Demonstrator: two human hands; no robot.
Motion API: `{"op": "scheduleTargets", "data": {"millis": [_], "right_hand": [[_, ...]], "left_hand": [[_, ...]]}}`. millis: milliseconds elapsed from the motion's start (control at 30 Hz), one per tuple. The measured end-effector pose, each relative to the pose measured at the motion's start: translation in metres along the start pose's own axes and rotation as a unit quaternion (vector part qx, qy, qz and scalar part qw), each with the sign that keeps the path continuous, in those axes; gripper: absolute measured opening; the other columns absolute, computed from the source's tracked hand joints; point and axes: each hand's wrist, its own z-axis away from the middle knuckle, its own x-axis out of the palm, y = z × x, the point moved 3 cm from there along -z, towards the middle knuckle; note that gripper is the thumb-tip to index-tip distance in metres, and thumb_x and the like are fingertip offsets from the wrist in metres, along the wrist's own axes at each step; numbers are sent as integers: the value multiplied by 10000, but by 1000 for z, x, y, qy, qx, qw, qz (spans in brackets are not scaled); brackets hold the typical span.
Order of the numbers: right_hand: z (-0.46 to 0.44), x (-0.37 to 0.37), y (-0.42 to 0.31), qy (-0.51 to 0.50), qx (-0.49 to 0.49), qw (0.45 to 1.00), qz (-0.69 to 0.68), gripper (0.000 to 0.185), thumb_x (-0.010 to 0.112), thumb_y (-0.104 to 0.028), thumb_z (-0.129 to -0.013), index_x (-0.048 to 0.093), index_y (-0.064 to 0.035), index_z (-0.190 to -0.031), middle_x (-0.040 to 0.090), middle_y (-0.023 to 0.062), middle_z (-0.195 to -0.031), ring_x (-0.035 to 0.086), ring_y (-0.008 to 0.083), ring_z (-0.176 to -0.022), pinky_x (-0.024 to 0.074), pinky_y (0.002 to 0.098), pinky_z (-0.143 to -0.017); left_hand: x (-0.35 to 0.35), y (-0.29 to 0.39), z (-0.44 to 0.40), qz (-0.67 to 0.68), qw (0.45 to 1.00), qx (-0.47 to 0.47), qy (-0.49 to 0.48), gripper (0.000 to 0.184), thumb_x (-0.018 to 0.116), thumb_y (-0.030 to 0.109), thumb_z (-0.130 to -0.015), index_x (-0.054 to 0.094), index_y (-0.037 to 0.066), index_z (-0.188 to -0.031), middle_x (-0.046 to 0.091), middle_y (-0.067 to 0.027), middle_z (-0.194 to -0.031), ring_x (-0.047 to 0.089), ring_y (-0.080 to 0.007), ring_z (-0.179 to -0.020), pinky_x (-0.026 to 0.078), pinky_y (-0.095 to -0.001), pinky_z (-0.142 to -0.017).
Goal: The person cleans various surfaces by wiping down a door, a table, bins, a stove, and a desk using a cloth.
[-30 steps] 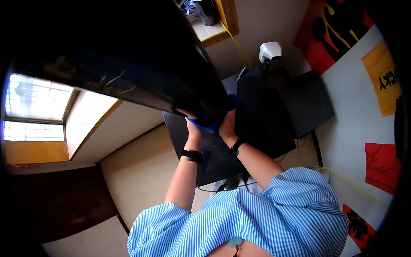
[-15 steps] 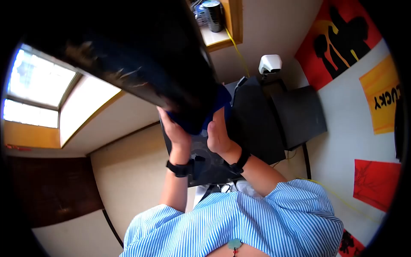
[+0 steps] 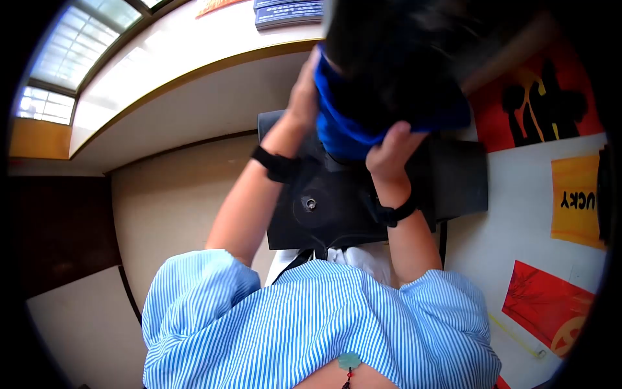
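Note:
A blue cloth-like piece (image 3: 350,133) is between my two hands, with a large dark mass (image 3: 395,65) inside and above it. That mass is blurred and in shadow, and I cannot make out its kind. My left hand (image 3: 304,94) grips the blue cloth's left edge from the side, fingers partly hidden. Lower down, my right hand (image 3: 392,152) closes on its front edge with the thumb on top. Both wrists wear black bands. Below the cloth lies a black table-like surface (image 3: 350,220) with a round metal fitting (image 3: 311,204).
A pale window ledge (image 3: 194,71) with dark blue printed items (image 3: 288,13) runs along the upper left. Red and yellow posters (image 3: 576,201) cover the right wall. A dark brown panel (image 3: 61,233) stands at the left.
Both hands and the blue cloth have moved up and right, and the hands are farther apart. The dark mass has shifted from upper left to upper right. My view has turned.

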Motion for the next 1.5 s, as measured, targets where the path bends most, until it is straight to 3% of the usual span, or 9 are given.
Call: {"op": "scheduleTargets", "data": {"millis": [133,233,400,533,700,933,1167,1367,1500], "right_hand": [[70,23,12,18,110,992,-59,569,353,-202,-1035,147,93,-1476,175,292,-1539,240,376,-1424,145,410,-1172],[126,21,22,-63,191,979,24,539,377,-154,-1029,178,98,-1460,225,291,-1520,284,381,-1398,169,411,-1163],[191,-10,41,-164,396,891,154,327,469,-116,-1002,519,48,-1280,505,247,-1297,492,392,-1161,394,419,-997],[143,-24,-31,-140,153,926,316,214,561,-43,-942,625,77,-1108,592,211,-1035,565,341,-879,465,402,-823],[76,-35,-110,24,366,925,99,237,474,-86,-999,616,57,-1123,626,47,-908,494,86,-717,407,227,-612],[-98,-31,-152,162,144,976,11,269,470,-169,-1023,609,58,-1062,660,125,-958,604,149,-771,476,251,-676],[-230,-48,-183,238,-24,968,75,242,612,-176,-958,667,58,-988,695,105,-832,637,145,-709,489,235,-644],[-182,-24,-147,170,-252,890,339,282,690,-11,-878,570,118,-1098,618,189,-985,648,230,-828,546,313,-766],[-102,-5,-116,79,-220,921,312,256,689,-64,-871,561,59,-1056,542,194,-1015,562,288,-877,492,364,-736]], "left_hand": [[-24,-110,13,104,989,-29,-102,530,263,373,-1061,380,20,-1439,452,-122,-1447,387,-205,-1354,238,-360,-1153],[-66,-194,40,-297,951,-5,-80,561,113,366,-1057,374,64,-1452,445,-138,-1460,307,-279,-1418,43,-486,-1176],[-75,-219,53,-279,949,-127,-74,549,156,328,-1053,371,5,-1441,388,-152,-1499,275,-255,-1438,43,-485,-1186],[-54,-179,41,-24,998,-14,-52,527,233,308,-1052,354,-19,-1447,364,-180,-1504,273,-275,-1435,131,-389,-1191],[-15,-35,-1,108,973,91,-180,578,263,365,-1053,256,1,-1501,308,-120,-1539,236,-215,-1439,133,-339,-1187],[42,123,-96,166,892,89,-412,608,269,453,-1047,321,35,-1485,374,-97,-1511,352,-186,-1388,211,-321,-1188],[76,229,-120,77,926,77,-361,559,293,479,-1029,527,37,-1279,592,-77,-1236,536,-175,-1109,371,-318,-1045],[67,152,-128,59,956,14,-287,528,331,493,-1015,634,69,-1098,636,-9,-976,547,-122,-856,432,-288,-847],[32,59,-105,70,936,-141,-314,451,364,473,-1025,617,111,-936,578,44,-834,500,-79,-775,440,-242,-757]]}}
